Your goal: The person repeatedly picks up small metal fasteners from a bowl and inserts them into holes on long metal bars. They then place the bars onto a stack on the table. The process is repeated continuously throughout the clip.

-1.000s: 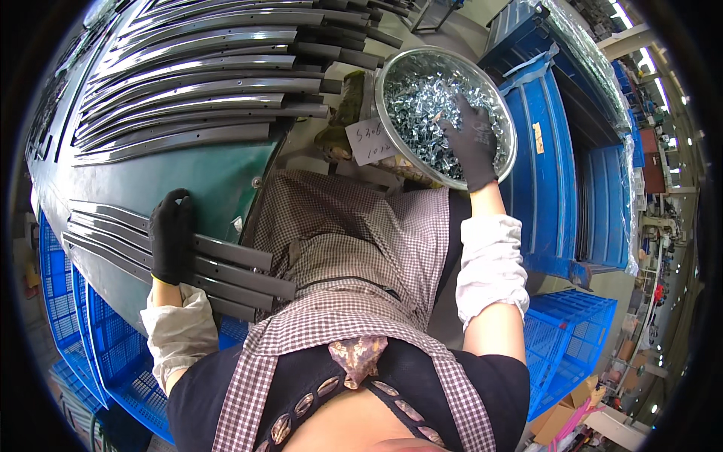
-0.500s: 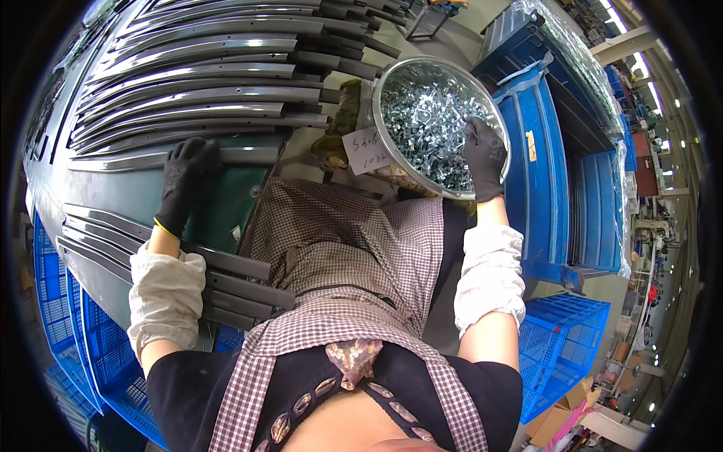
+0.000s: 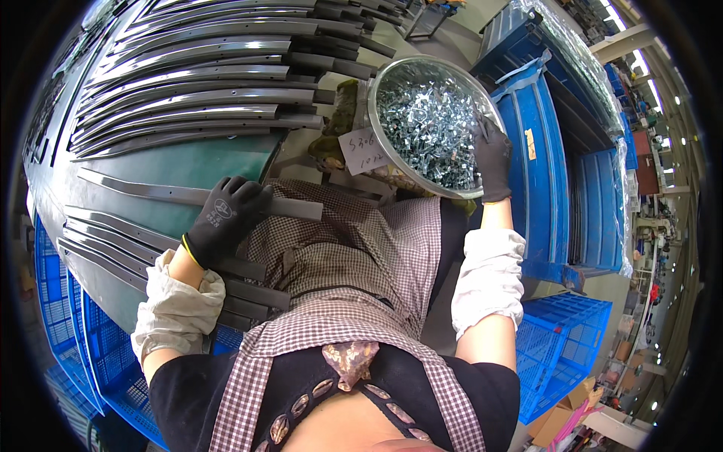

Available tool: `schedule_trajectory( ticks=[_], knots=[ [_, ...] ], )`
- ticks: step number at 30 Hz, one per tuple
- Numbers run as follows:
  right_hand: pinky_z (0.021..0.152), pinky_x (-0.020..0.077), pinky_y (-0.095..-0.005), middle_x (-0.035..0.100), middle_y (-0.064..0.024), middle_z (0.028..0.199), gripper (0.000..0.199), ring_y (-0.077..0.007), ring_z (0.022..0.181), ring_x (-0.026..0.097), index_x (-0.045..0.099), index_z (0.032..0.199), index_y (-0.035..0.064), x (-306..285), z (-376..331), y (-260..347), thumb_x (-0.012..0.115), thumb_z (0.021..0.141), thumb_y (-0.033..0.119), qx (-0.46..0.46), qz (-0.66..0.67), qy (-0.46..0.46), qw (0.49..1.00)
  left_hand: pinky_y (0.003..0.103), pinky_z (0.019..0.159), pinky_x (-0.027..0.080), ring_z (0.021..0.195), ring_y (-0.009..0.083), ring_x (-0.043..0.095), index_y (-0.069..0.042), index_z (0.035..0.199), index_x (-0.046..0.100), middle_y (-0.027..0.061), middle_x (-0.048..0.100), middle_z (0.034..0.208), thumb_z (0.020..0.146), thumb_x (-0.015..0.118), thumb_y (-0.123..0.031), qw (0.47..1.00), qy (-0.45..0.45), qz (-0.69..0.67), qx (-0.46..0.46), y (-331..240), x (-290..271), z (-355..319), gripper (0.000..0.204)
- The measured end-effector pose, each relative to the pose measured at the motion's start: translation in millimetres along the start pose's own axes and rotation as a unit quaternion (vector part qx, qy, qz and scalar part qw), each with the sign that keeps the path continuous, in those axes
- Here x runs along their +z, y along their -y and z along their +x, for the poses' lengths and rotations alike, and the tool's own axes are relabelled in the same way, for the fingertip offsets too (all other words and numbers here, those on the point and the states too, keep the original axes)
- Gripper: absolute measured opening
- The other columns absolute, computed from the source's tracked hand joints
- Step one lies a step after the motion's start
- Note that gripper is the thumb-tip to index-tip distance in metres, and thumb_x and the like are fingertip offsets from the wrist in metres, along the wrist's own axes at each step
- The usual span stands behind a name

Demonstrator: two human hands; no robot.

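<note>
My left hand (image 3: 228,216), in a dark glove with a yellow cuff edge, is closed around a long dark grey strip (image 3: 296,209). The strip's blunt end reaches over my checked apron, and its thin end lies on the green tabletop (image 3: 248,157). On the right, my gloved right hand (image 3: 492,157) is at the near right side of a round metal basin (image 3: 374,120) full of small shiny metal clips (image 3: 429,124). Its fingers are curled together over the clips; what they hold, if anything, is hidden.
Many similar dark strips (image 3: 203,96) lie in rows across the table's far side; several more (image 3: 248,290) lie nearer me. A handwritten paper tag (image 3: 363,151) hangs by the basin. Blue metal bins (image 3: 535,151) stand right, with a blue plastic crate (image 3: 565,339) below.
My left hand has drawn a strip off the row toward me and to the right, over my lap. My right hand has shifted slightly right and nearer, toward the basin's rim.
</note>
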State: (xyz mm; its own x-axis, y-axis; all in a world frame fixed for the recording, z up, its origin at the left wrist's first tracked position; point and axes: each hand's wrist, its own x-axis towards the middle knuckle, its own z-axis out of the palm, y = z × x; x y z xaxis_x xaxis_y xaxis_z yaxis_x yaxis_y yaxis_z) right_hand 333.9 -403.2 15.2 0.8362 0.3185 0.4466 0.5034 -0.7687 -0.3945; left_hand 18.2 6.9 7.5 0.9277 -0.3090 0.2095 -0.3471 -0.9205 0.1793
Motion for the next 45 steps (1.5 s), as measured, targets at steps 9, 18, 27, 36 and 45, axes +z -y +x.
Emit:
schedule_trajectory(
  ticks=[9,18,27,36,45],
  knots=[
    [0.059,0.0457,-0.0282,0.073,-0.0046,0.087,0.016,-0.01,0.064,0.059,0.069,0.106,0.0047,-16,-13,3,0.061,0.098,0.016,0.079,0.177,0.027,0.981,0.042,0.089,0.048,0.1,0.0267,0.065,-0.012,0.127,0.064,0.0063,0.071,0.111,0.085,0.072,-0.018,0.997,-0.055,-0.047,-0.01,2,0,8,0.043],
    [0.042,0.027,-0.0218,0.064,-0.0019,0.076,0.009,-0.0045,0.044,0.037,0.063,0.097,0.0077,-8,-28,3,0.06,0.1,0.016,0.324,0.613,0.061,0.718,0.044,0.094,0.046,0.112,0.0277,0.06,-0.011,0.133,0.059,0.0061,0.067,0.121,0.08,0.077,-0.021,0.999,-0.05,0.012,-0.018,-5,13,6,0.057],
    [0.043,0.03,-0.0192,0.066,0.0006,0.082,0.017,-0.0021,0.05,0.042,0.065,0.11,0.0068,-12,-86,79,0.057,0.103,0.02,0.279,0.638,0.116,0.708,0.044,0.091,0.046,0.104,0.028,0.061,-0.009,0.136,0.056,0.0076,0.068,0.114,0.087,0.072,-0.022,1.0,-0.001,0.01,-0.014,-2,13,10,0.053],
    [0.085,0.0569,-0.0295,0.07,-0.0085,0.099,0.015,-0.0163,0.092,0.069,0.066,0.112,-0.002,-1,-177,165,0.057,0.101,0.001,0.178,0.666,0.266,0.674,0.046,0.092,0.046,0.103,0.0302,0.06,-0.01,0.136,0.057,0.0079,0.068,0.109,0.081,0.078,-0.032,0.996,-0.076,0.039,-0.036,-37,-1,8,0.063],
    [0.095,0.0559,-0.0323,0.072,-0.0148,0.11,0.02,-0.0219,0.106,0.07,0.066,0.111,-0.0019,10,-207,196,0.063,0.093,-0.009,0.049,0.609,0.305,0.73,0.04,0.062,0.05,0.07,0.0286,0.063,-0.006,0.108,0.071,0.0082,0.065,0.081,0.079,0.08,-0.021,0.963,-0.029,-0.266,0.016,-105,-1,5,0.034]
  ],
)
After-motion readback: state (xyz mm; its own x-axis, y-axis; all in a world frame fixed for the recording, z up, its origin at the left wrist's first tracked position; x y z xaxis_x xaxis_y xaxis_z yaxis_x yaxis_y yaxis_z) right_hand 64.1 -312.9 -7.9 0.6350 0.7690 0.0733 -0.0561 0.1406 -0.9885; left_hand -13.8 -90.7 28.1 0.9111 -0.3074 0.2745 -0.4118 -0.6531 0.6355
